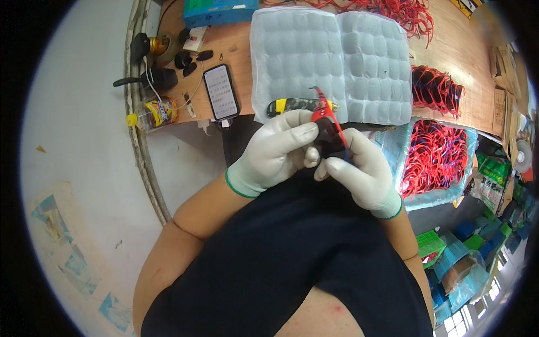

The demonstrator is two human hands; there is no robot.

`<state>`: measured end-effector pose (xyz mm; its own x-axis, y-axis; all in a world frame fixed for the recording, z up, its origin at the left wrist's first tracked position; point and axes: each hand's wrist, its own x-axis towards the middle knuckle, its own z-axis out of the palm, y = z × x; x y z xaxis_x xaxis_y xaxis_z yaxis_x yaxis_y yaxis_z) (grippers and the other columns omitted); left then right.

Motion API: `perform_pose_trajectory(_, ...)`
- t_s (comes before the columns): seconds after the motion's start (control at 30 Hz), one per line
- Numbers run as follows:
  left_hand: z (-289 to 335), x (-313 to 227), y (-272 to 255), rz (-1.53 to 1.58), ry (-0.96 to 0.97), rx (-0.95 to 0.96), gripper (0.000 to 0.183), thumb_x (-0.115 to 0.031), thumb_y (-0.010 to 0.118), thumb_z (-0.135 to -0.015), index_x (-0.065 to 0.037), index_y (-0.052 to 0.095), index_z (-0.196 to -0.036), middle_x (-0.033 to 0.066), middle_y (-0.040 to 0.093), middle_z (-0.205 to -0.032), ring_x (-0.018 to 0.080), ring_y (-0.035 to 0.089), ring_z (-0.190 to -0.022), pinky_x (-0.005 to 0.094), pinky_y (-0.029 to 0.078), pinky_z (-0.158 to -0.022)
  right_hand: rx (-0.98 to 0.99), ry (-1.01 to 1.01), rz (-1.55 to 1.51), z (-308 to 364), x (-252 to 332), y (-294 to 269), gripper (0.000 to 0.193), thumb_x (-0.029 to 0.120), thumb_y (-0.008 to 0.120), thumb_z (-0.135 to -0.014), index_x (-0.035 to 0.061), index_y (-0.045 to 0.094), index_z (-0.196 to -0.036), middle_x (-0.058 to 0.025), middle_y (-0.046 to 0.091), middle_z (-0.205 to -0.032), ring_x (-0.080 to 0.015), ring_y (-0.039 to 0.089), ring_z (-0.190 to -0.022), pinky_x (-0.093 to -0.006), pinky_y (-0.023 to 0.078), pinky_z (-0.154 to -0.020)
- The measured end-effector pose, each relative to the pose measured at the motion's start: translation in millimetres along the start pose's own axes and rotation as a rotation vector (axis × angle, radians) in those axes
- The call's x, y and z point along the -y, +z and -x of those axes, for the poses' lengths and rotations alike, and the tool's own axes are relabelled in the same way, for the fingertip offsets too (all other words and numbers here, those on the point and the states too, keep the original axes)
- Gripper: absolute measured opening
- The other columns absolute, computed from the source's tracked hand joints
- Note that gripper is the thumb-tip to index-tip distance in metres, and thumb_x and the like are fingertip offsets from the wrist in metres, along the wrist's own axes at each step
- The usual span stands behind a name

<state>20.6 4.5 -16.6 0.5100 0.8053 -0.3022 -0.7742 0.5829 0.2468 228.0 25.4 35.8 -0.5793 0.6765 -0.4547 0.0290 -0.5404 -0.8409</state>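
A pair of red-framed sunglasses (331, 135) with dark lenses is held up in front of my body, one red temple arm pointing away toward the table. My left hand (278, 147), in a white glove with a green cuff, pinches the glasses from the left side. On the other side my right hand (364, 171), gloved the same way, has its thumb and fingers closed on the lower right part of the frame. Just beyond the glasses, a long yellow and camouflage-patterned object (297, 105) lies at the near edge of a white quilted pad (297, 56).
A lit phone (222, 92) with a cable lies left of the pad, near a clear bottle (157, 112). Stacked red glasses (437, 91) sit at the table's right. Below them, a blue plastic-lined bin (471, 163) holds many red frames. A blue box (219, 12) stands behind.
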Motion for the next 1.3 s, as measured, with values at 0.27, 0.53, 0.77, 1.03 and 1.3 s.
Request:
perform_pose_trajectory(0.27,14.6,-9.6,-3.4,-0.219,-0.007,-0.068,0.025,-0.021,0.055,-0.107,0.0,0.061,-0.119,0.0067,0.068,-0.1,0.0086,0.062,-0.08,0.0252,0.054,-0.073,0.021,0.019,-0.149,-2.5,3.6,17.0,0.026,0.01,0.052,-0.102,-0.0069,0.062,-0.118,-0.0088,0.069,-0.099,-0.0143,0.066,-0.091,-0.0299,0.052,-0.088)
perform_pose_trajectory(0.53,12.3,-7.0,6.2,-0.256,0.053,-0.174,0.021,-0.021,0.054,-0.108,-0.004,0.062,-0.117,0.006,0.067,-0.104,0.0086,0.059,-0.081,0.0243,0.049,-0.074,-0.158,-0.063,0.121,-6.4,4.1,21.2,0.022,0.012,0.05,-0.104,-0.0046,0.064,-0.099,-0.0061,0.067,-0.078,-0.0123,0.064,-0.075,-0.0281,0.051,-0.072)
perform_pose_trajectory(0.77,-18.2,3.5,30.3,-0.443,0.035,-0.266,0.018,-0.022,0.055,-0.107,-0.005,0.061,-0.108,0.003,0.064,-0.093,0.0096,0.058,-0.077,0.025,0.046,-0.07,-0.289,-0.284,0.506,6.5,6.2,-2.8,0.013,0.006,0.057,-0.097,-0.0021,0.066,-0.092,-0.0098,0.064,-0.067,-0.0214,0.064,-0.059,-0.0331,0.05,-0.059)
perform_pose_trajectory(1.03,-21.3,1.9,86.5,-0.504,-0.158,-0.457,0.027,-0.027,0.054,-0.103,-0.007,0.063,-0.118,0.0048,0.066,-0.094,0.0154,0.063,-0.081,0.0336,0.051,-0.076,-0.059,-0.571,0.794,15.4,30.2,-60.0,0.01,0.008,0.063,-0.092,0.0028,0.06,-0.084,-0.0186,0.059,-0.067,-0.0403,0.063,-0.064,-0.0463,0.048,-0.058)
perform_pose_trajectory(1.3,-69.6,18.8,92.2,-0.866,0.132,-0.518,0.033,-0.031,0.058,-0.104,-0.001,0.062,-0.118,0.0039,0.066,-0.097,0.011,0.061,-0.085,0.0288,0.051,-0.079,-0.17,-0.542,0.832,2.5,35.2,-86.6,0.012,0.011,0.066,-0.094,0.0031,0.064,-0.103,-0.0221,0.065,-0.083,-0.0435,0.066,-0.08,-0.0466,0.052,-0.067)
